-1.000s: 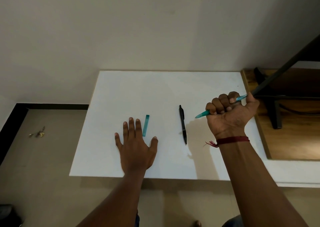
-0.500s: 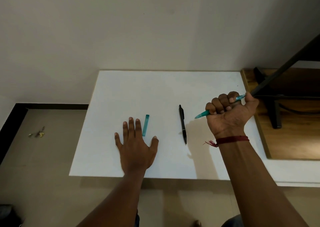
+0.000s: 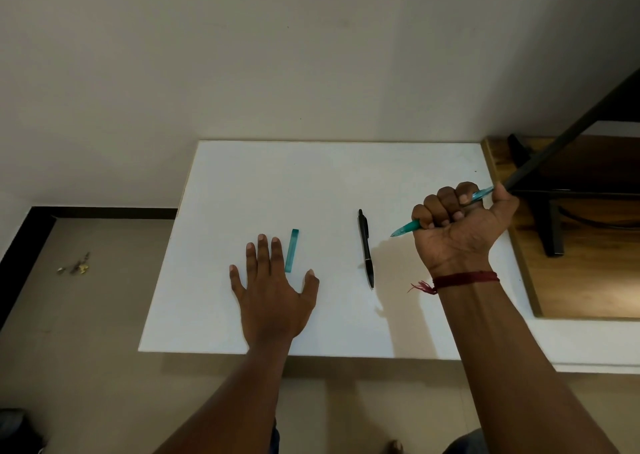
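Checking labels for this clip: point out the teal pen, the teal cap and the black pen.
teal pen (image 3: 408, 227): head view, barrel near the tip.
teal cap (image 3: 291, 250): head view, its middle.
black pen (image 3: 366, 248): head view, mid-barrel.

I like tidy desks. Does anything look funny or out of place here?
The teal cap lies loose on the table beside the left hand, off the teal pen that the right hand grips in a fist. Small scraps litter the floor at left.
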